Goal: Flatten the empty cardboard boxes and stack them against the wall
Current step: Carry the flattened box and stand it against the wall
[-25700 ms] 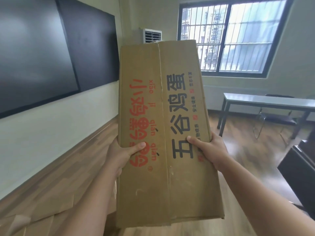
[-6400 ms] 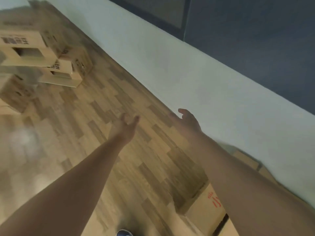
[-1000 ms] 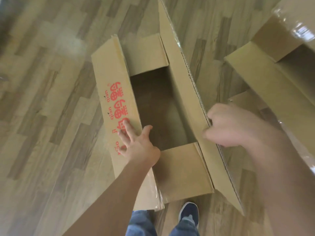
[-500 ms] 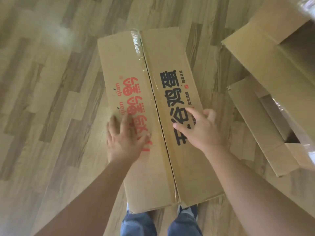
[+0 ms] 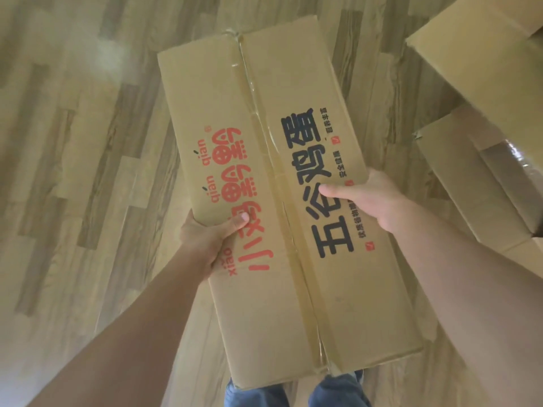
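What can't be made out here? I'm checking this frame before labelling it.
Head view only:
- Fingers of the left hand and right hand: under the flattened box; only thumbs show.
- Person's feet: covered by the box's near end.
- Boxes at right: cut by the frame edge.
- Small black print beside the large characters: too small to read.
- Wall: out of frame.

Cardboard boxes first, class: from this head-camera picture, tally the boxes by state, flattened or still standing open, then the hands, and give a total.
Flattened box, gripped at its long edges by the left hand and the right hand: 1
Unflattened boxes on the floor at right, upper box and lower box: 2
Hands: 2
Total: 5
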The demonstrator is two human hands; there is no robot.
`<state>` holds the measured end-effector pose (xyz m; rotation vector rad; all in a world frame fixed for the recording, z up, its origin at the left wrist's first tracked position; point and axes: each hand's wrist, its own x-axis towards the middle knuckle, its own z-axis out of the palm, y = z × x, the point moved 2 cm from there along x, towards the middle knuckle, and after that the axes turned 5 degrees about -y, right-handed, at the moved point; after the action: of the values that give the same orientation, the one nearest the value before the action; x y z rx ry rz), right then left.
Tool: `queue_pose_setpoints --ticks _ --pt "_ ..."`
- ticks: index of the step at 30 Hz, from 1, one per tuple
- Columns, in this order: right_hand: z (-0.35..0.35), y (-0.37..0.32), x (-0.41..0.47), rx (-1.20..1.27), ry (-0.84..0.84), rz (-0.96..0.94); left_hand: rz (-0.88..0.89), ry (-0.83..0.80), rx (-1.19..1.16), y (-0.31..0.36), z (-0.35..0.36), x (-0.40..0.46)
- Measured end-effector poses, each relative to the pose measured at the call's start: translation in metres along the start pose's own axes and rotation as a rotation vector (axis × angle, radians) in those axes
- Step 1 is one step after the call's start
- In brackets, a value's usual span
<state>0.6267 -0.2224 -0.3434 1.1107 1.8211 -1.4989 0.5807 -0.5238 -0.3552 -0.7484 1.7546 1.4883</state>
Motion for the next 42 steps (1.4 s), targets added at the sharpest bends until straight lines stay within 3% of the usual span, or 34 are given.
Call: queue_pose_setpoints --ticks 6,11,27,34,42 --pt "-0.018 0.002 -0.058 0.091 0.036 -0.026 0.053 -0.053 0.054 0.030 0.005 -0.051" --pt "-0.061 -0.028 -0.129 0.168 0.131 -0.070 0.154 -0.126 0.127 0.093 0.021 -0.104" --pt "-0.206 -0.142 -0.412 0.338 0.398 -0.373 0.562 -0.267 0.185 0.285 0.079 -0.376" --pt "-0.223 -0.133 -0.540 0.448 0.594 -0.429 0.684 -0.468 0.253 0.328 0.096 -0.472" --pt "-0.226 -0.069 -0.700 0.607 0.894 -0.412 0.831 -0.721 0.405 0.327 0.138 -0.591"
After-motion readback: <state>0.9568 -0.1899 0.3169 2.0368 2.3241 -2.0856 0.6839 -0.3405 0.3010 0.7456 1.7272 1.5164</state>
